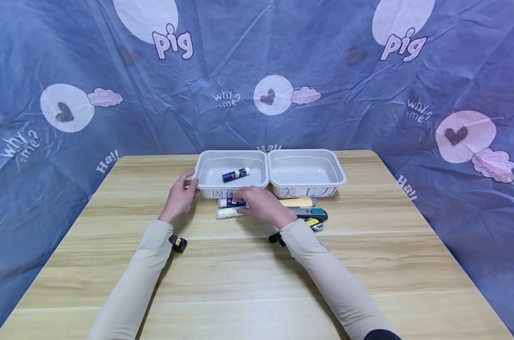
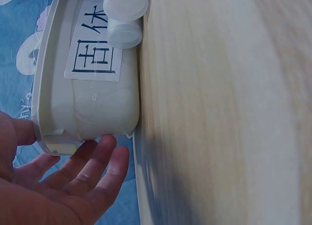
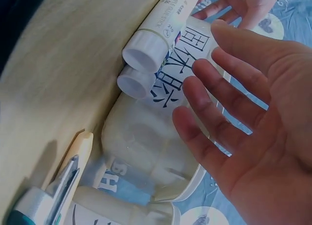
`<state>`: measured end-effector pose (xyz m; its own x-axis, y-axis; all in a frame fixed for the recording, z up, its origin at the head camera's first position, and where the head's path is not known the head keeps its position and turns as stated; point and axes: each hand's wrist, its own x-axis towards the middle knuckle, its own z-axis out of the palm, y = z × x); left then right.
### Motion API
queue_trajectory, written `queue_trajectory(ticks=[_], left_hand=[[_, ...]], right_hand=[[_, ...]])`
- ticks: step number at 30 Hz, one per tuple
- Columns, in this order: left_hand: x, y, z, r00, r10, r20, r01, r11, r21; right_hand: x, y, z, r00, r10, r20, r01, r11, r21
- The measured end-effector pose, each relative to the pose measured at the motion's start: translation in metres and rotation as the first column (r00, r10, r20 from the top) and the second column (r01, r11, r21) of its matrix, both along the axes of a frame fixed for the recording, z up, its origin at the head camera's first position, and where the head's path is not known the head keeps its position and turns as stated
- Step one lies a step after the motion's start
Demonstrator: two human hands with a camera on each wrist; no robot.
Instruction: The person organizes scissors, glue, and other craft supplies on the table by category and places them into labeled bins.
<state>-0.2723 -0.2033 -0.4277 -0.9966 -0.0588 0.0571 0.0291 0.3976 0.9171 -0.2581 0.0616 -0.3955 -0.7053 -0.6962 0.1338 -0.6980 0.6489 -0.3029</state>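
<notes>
My left hand [image 1: 181, 196] is at the left end of a whitish plastic box [image 2: 109, 105], thumb by the rim and loosely bent fingers against the end wall. A dark blue glue stick [image 1: 235, 174] lies inside this box. In front of it lie another dark blue glue stick [image 1: 225, 203] and a white glue stick [image 3: 163, 27], side by side. Over their right ends reaches my right hand [image 1: 263, 205]; the right wrist view shows its fingers spread, with nothing held and a gap between them and the sticks.
A second whitish box [image 1: 341, 177] adjoins the first on the right; both carry paper labels with Chinese characters. Before it lie a yellow-handled cutter [image 1: 299, 202], a teal and dark utility knife [image 1: 314, 213] and a yellow and grey one [image 1: 315, 225]. A blue printed cloth [image 1: 223, 61] hangs behind the table.
</notes>
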Motion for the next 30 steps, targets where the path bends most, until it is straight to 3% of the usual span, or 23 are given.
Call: queue_trajectory(ticks=[14,30], left_hand=[[-0.001,0.0,-0.001,1.0,-0.007,-0.001,0.007,1.0,0.02],[0.0,0.0,-0.001,1.0,-0.002,-0.015,0.002,1.0,0.007]], right_hand=[[0.002,-0.004,-0.011,0.999,0.033,-0.005,-0.033,0.997,0.075],[0.006,-0.008,-0.015,0.999,0.047,-0.022,-0.044,0.995,0.086]])
